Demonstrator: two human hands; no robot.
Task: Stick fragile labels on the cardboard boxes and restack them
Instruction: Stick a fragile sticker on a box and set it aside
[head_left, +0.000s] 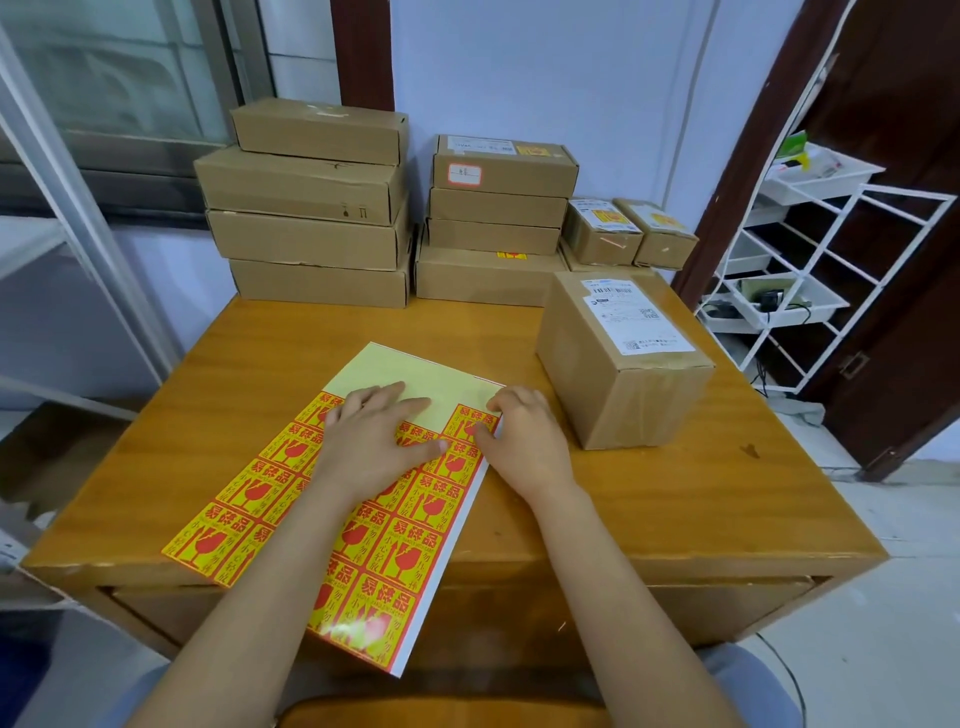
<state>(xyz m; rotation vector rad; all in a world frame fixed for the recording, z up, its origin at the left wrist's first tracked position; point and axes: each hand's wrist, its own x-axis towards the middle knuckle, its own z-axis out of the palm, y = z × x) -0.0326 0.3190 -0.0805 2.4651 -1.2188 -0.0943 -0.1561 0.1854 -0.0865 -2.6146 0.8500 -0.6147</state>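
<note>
On the near half of the wooden desk lies the sheet of fragile labels, its near corner overhanging the desk edge and its far rows already stripped to bare backing. Left hand: fingers spread flat, pressing the sheet down. Right hand: fingers curled at the sheet's right edge, working at the corner label in the farthest printed row; whether that label is already pinched free cannot be told. Just right of the sheet stands an unlabelled carton with a shipping slip. Along the far wall, the left stack of flat boxes shows no stickers, while the middle stack and two small boxes at far right carry yellow ones. Step in hand, by judgement: peeling one label. The next move calls for lifting it cleanly while the sheet is held, then smoothing it onto the near carton.
</note>
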